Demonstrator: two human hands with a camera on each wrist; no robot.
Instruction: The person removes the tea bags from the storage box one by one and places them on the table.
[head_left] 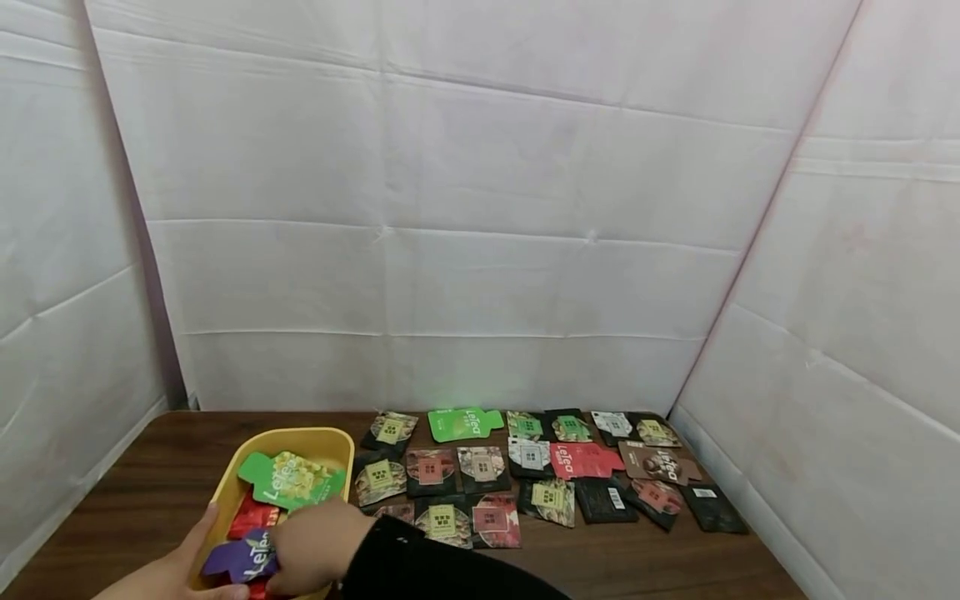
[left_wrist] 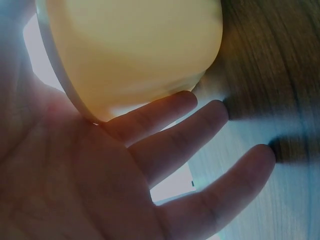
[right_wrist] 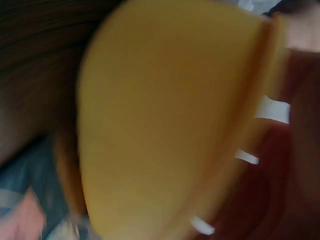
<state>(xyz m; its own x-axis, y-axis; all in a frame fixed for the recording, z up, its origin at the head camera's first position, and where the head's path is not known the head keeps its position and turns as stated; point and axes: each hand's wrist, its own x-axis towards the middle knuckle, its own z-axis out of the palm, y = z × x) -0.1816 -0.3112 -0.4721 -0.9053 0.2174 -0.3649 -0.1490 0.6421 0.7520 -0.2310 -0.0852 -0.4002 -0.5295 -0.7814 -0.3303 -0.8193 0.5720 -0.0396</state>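
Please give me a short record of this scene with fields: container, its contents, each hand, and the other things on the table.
container: yellow tub on the wooden table
contents: green packet, red packets, purple packet
left hand: open, palm against the tub's outer wall
right hand: at the tub's near rim, on the purple packet; grip unclear
other things: rows of tea packets laid flat to the right of the tub

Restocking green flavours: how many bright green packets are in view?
2: one green packet atop the yellow tub, another green packet in the table's back row. More may be buried.
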